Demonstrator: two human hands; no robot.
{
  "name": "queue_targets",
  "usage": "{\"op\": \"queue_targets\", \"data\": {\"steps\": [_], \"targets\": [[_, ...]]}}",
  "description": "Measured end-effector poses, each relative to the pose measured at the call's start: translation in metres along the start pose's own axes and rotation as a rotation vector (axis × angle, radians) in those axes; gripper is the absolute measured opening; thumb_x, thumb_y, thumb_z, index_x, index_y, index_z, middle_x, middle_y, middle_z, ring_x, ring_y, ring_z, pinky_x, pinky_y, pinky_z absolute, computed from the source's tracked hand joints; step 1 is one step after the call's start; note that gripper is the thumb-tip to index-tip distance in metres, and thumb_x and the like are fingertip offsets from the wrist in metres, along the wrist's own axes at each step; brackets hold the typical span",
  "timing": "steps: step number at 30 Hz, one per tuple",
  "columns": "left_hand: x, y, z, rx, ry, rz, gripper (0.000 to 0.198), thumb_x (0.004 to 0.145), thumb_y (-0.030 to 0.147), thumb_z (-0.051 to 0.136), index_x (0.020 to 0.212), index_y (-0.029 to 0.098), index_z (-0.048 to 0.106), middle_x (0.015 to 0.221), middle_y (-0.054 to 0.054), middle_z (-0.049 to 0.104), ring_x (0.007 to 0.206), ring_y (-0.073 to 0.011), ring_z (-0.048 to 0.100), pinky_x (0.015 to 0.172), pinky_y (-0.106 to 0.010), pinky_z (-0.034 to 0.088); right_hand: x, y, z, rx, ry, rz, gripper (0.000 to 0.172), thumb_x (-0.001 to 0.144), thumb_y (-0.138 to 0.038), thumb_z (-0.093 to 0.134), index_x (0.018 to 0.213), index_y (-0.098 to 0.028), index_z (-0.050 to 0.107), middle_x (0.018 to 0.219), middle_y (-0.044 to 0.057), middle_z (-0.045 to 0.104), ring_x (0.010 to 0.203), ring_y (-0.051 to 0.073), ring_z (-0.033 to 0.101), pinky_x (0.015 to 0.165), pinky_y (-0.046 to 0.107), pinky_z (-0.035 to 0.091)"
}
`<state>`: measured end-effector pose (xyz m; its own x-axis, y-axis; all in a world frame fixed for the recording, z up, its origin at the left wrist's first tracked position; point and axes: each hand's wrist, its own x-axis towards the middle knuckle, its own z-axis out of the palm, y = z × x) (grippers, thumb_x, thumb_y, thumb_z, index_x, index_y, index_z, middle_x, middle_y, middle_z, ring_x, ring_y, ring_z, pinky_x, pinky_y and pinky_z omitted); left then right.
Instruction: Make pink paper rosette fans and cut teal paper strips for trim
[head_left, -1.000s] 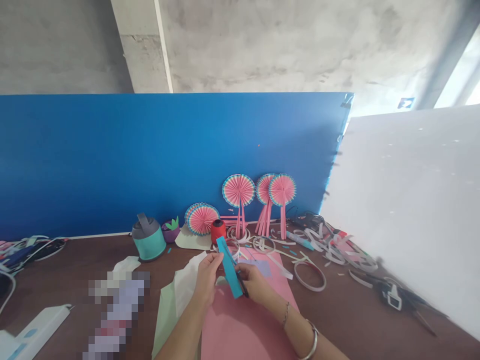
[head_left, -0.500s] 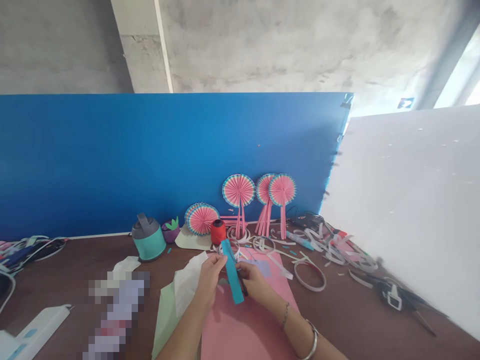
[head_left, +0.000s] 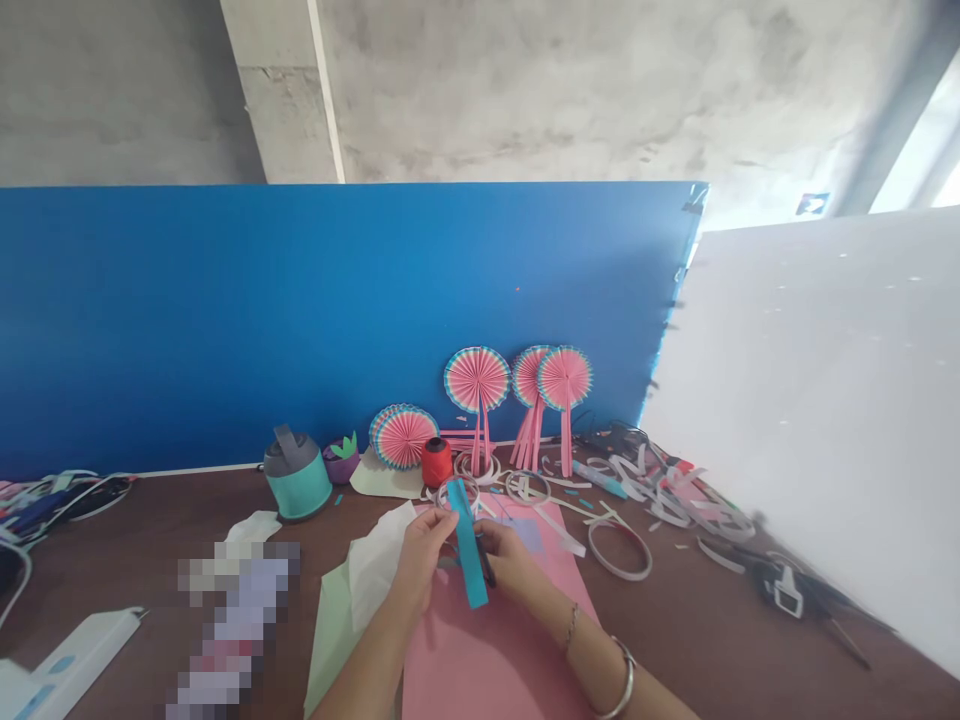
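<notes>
My left hand (head_left: pixel 426 548) is closed, pinching the upper left edge of a blue paper strip (head_left: pixel 471 560) between thumb and fingers. The strip is tilted, its top leaning left. Right beside it, my right hand (head_left: pixel 504 560) is closed around black-handled scissors (head_left: pixel 490 570), which are mostly hidden behind the strip and my fingers. Below both hands lies a large pink paper sheet (head_left: pixel 480 660). White paper (head_left: pixel 381 565) and a pale green sheet (head_left: pixel 330 625) stick out from under its left side.
Pink pleated paper rosettes (head_left: pixel 478 380) lean against the blue partition (head_left: pixel 262 320). Before them stand a red thread spool (head_left: pixel 436 464) and a teal container (head_left: pixel 298 480). Tape rings (head_left: pixel 621 552) and paper scraps (head_left: pixel 667 505) lie to the right. A white power strip (head_left: pixel 82 660) is front left.
Both hands stay nearly in place. The blue strip has shifted very slightly to the right at its top, and a little more of the black handle shows beside it.
</notes>
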<state>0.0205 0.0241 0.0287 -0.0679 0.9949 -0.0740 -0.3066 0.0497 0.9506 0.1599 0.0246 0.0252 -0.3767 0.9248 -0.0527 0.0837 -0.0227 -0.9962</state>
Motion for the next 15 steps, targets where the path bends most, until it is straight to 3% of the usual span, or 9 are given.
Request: {"op": "queue_targets", "data": {"steps": [15], "targets": [[-0.0017,0.0012,0.0003,0.008,0.000,-0.026,0.040,0.057,0.053,0.078,0.061,0.017,0.062,0.054,0.001,0.060,0.048,-0.0123,0.053,0.049,-0.023,0.041,0.0020,0.0018,-0.0012,-0.064,0.029,0.014,0.014,0.067,-0.034,0.060,0.074,-0.022,0.058,0.054,-0.004,0.051,0.045,0.011,0.041,0.046,0.025,0.033]]}}
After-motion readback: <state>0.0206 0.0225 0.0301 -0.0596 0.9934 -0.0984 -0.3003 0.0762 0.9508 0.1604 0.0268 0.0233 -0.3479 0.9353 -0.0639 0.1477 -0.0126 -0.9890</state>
